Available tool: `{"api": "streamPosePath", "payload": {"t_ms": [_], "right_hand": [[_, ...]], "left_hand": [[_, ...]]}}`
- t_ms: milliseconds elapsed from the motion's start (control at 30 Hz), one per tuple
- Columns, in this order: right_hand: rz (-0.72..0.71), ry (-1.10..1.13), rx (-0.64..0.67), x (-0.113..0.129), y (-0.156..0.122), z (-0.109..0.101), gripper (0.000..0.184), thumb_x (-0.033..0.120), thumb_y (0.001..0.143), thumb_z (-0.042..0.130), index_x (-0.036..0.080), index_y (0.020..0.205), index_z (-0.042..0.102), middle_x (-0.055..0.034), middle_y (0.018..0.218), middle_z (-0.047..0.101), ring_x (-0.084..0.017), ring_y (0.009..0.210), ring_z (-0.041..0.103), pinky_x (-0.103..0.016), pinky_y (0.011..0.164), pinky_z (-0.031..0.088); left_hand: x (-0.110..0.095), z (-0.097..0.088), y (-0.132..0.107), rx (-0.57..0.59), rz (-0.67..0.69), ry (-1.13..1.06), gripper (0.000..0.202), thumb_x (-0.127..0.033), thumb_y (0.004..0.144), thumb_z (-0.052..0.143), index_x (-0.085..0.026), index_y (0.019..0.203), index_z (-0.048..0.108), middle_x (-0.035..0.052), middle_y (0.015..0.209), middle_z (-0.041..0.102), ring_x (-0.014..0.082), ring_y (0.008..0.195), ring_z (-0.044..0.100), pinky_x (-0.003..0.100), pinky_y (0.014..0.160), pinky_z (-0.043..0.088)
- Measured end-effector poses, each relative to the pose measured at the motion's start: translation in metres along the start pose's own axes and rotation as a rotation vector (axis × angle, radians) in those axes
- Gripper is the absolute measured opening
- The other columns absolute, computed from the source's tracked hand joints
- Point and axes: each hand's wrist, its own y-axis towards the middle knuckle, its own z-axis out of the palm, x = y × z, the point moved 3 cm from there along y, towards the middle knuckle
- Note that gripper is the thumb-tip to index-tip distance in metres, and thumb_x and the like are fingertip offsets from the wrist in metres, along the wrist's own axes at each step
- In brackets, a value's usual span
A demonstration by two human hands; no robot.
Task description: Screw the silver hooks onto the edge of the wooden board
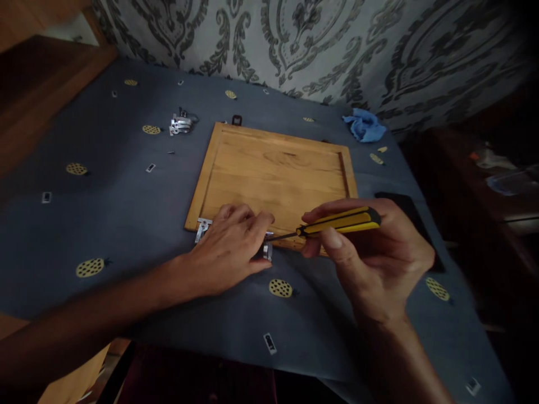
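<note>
Head view: starting at the left, we see a blue-grey cloth (122, 224) printed with pineapples, covering the table. A small screw-like piece (170, 152) lies on it, with a clump of metal hinges (181, 124) just beyond. Next comes our wooden panel (269, 168), flat on the cloth in the middle, one silvery hinge (204, 227) at its near left corner. Our left hand (236, 238) rests over the panel's near edge, fingers bent, thumb beside a second hinge (268, 251); we cannot tell whether it grips anything. Our right hand (370, 252) is closed around a yellow-and-black screwdriver (341, 221), its shaft pointing left to that second hinge, the exact contact unclear. Farther right, a crumpled blue rag (365, 125) lies near the wall, and a flat black object (410, 213) sits partly behind our right hand.
</note>
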Motion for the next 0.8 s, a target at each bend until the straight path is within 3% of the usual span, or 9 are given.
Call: {"api": "streamPosePath", "payload": {"t_ms": [133, 267, 367, 533, 667, 733, 800], "right_hand": [[0.068, 0.019, 0.084, 0.0013, 0.0026, -0.0019, 0.021, 0.025, 0.09, 0.068, 0.025, 0.11, 0.071, -0.0015, 0.094, 0.072, -0.01, 0.054, 0.066, -0.025, 0.049, 0.058], [0.01, 0.016, 0.033, 0.0019, 0.0039, -0.0017, 0.008, 0.017, 0.082, 0.075, 0.022, 0.087, 0.072, -0.0006, 0.089, 0.071, -0.009, 0.05, 0.063, -0.024, 0.045, 0.056], [-0.031, 0.019, 0.007, 0.0008, 0.0042, -0.0003, 0.012, 0.016, 0.078, 0.079, 0.021, 0.081, 0.069, -0.0008, 0.087, 0.072, -0.009, 0.048, 0.063, -0.024, 0.042, 0.056], [-0.005, 0.063, 0.052, -0.0028, 0.0035, -0.003, 0.02, 0.018, 0.076, 0.081, 0.024, 0.091, 0.071, 0.0, 0.086, 0.073, -0.013, 0.056, 0.068, -0.024, 0.045, 0.058], [0.048, 0.043, 0.126, -0.0023, 0.0027, -0.0063, 0.029, 0.029, 0.087, 0.071, 0.027, 0.116, 0.07, -0.0023, 0.094, 0.074, -0.012, 0.054, 0.067, -0.029, 0.05, 0.059], [0.024, -0.011, 0.108, -0.0009, 0.004, -0.0072, 0.02, 0.028, 0.088, 0.071, 0.026, 0.107, 0.074, -0.0031, 0.092, 0.074, -0.012, 0.054, 0.065, -0.029, 0.047, 0.056], [-0.11, -0.06, 0.06, 0.0018, 0.0058, -0.0071, 0.01, 0.025, 0.081, 0.077, 0.025, 0.091, 0.074, -0.0025, 0.081, 0.072, -0.015, 0.06, 0.065, -0.029, 0.047, 0.052]], "left_hand": [[-0.0002, 0.0, -0.0001, 0.003, -0.005, 0.0, 0.05, -0.033, 0.081, 0.078, -0.016, 0.119, 0.05, 0.0086, 0.108, 0.065, 0.028, 0.11, 0.056, 0.042, 0.096, 0.043], [0.0003, 0.0009, 0.0, 0.007, -0.009, 0.001, 0.047, -0.033, 0.082, 0.078, -0.017, 0.117, 0.051, 0.0079, 0.107, 0.065, 0.0278, 0.109, 0.056, 0.043, 0.096, 0.043], [0.0003, 0.0004, 0.0003, 0.008, -0.008, 0.003, 0.043, -0.033, 0.082, 0.077, -0.017, 0.113, 0.052, 0.0076, 0.105, 0.065, 0.0277, 0.108, 0.057, 0.043, 0.095, 0.044], [0.0004, 0.0003, 0.0003, -0.001, 0.0, 0.007, 0.042, -0.033, 0.083, 0.076, -0.017, 0.113, 0.052, 0.0076, 0.105, 0.065, 0.0279, 0.107, 0.057, 0.042, 0.093, 0.044], [0.0008, 0.0014, 0.0002, -0.013, 0.006, -0.006, 0.044, -0.032, 0.083, 0.076, -0.017, 0.115, 0.051, 0.0078, 0.106, 0.065, 0.028, 0.108, 0.057, 0.043, 0.094, 0.044], [0.0011, 0.0019, -0.0001, -0.003, -0.001, -0.016, 0.042, -0.033, 0.083, 0.075, -0.018, 0.114, 0.051, 0.0076, 0.105, 0.065, 0.0282, 0.108, 0.056, 0.043, 0.094, 0.044], [0.0013, 0.0018, -0.0004, 0.005, -0.009, -0.026, 0.039, -0.033, 0.084, 0.074, -0.018, 0.113, 0.052, 0.0074, 0.105, 0.065, 0.0282, 0.108, 0.056, 0.044, 0.094, 0.044]]}}
